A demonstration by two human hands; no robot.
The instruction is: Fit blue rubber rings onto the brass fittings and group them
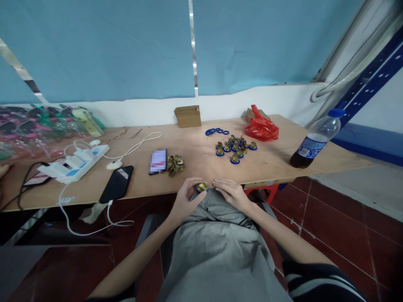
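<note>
My left hand (185,200) is closed round a gold metal cup with a blue ring (202,187), held at the table's front edge above my lap. Beside it, my right hand (232,193) rests at the edge with its fingers stretched out and nothing visible in them. Just beyond my left hand lies a small pile of gold metal cups (175,164), without rings. Farther right, several gold cups fitted with blue rings (235,147) sit in a cluster. Behind that cluster are several loose blue rings (216,131).
A phone with a lit screen (158,161) touches the bare cups; a black phone (116,184) is charging. A power strip (80,163) and clear spray bottles (40,130) occupy the left. A cardboard box (188,116), red plastic bag (262,127) and drink bottle (315,140) also stand there.
</note>
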